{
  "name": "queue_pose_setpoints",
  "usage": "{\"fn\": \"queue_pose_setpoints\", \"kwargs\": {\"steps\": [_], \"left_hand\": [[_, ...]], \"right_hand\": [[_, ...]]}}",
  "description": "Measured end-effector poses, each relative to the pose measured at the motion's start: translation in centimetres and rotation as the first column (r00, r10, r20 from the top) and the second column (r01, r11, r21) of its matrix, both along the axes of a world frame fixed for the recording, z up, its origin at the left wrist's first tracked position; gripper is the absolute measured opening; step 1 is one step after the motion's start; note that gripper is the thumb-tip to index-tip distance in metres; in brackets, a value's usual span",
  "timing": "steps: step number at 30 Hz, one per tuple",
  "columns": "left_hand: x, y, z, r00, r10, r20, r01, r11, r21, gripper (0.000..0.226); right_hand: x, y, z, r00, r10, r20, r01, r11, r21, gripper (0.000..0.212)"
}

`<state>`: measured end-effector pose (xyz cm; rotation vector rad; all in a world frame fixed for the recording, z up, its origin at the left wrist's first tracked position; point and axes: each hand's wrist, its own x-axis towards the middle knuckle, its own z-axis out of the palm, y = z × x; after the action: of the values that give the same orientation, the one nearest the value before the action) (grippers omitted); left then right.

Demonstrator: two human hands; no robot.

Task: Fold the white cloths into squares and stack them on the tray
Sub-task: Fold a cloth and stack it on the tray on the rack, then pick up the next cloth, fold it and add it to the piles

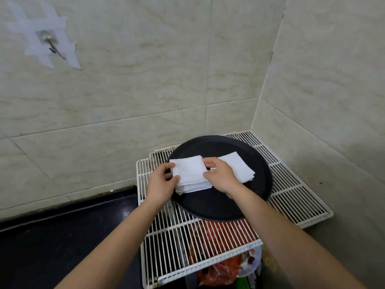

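While I watch through the head camera, the left hand (161,182) and the right hand (220,174) meet over the black tray (208,203), which sits on a white wire rack (291,184) pushed into the corner of the tiled walls. On the tray I count two piles of folded white squares. The left stack of cloths (190,172) lies toward nine o'clock on the tray, its edges roughly lined up, and both hands are on it. The left hand's fingers curl round its nine o'clock edge with the thumb pressed on the top layer, so it pinches that side. The right hand does the same at the three o'clock edge, fingertips hooked over the far corner and thumb against the near side. I cannot tell how many layers each hand actually has hold of. The right stack of cloths (239,165) rests toward two o'clock on the tray, just beside the first pile and partly hidden behind the right hand; neither hand grips it. At seven o'clock in my view a black counter (62,236) butts against the rack. Under the rack's wires at six o'clock I see red plastic bags (212,236). Up at ten o'clock a metal hook (52,46) is stuck to the wall with crossed strips of clear tape (31,24).
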<state>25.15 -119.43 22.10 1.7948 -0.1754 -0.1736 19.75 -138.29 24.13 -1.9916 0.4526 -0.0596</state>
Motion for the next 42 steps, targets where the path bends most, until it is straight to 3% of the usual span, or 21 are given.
{"fn": "queue_pose_setpoints", "kwargs": {"steps": [10,14,20,24,26,28,33,37,42], "left_hand": [[-0.1,0.0,-1.3,0.995,-0.039,0.092,0.027,0.991,0.132,0.037],[-0.4,0.4,-1.5,0.967,-0.087,0.238,0.023,0.965,0.26,0.041],[-0.1,1.2,-0.3,0.969,-0.164,0.184,0.107,0.952,0.288,0.048],[0.2,5.2,2.2,0.93,-0.06,0.362,-0.073,0.937,0.342,0.053],[-0.1,7.8,3.5,0.853,-0.034,0.521,-0.251,0.848,0.466,0.058],[-1.3,10.7,4.5,0.766,-0.036,0.642,-0.438,0.702,0.561,0.061],[-6.4,18.4,2.7,0.789,0.059,0.611,-0.574,0.422,0.701,0.071],[-10.8,25.4,0.2,0.837,0.171,0.52,-0.547,0.288,0.786,0.076],[-15.0,34.3,0.3,0.81,0.291,0.509,-0.576,0.236,0.782,0.076]], "right_hand": [[-0.6,0.2,-0.6,1.0,0.014,0.019,-0.011,0.992,-0.129,0.048],[-0.9,0.5,-0.5,0.999,0.034,0.03,-0.027,0.973,-0.231,0.045],[-1.5,0.4,0.5,0.998,0.01,0.057,0.01,0.938,-0.346,0.039],[-1.8,0.3,2.8,0.972,0.039,0.233,0.099,0.828,-0.552,0.041],[-1.5,1.1,3.7,0.95,0.102,0.296,0.124,0.747,-0.653,0.045],[-0.9,3.0,3.8,0.929,0.182,0.323,0.113,0.69,-0.715,0.05],[0.6,10.8,1.5,0.877,0.422,0.23,-0.092,0.616,-0.783,0.065],[0.1,19.1,-0.8,0.806,0.57,0.16,-0.22,0.538,-0.814,0.07],[-2.0,29.2,-1.2,0.724,0.685,0.086,-0.329,0.452,-0.829,0.071]]}}
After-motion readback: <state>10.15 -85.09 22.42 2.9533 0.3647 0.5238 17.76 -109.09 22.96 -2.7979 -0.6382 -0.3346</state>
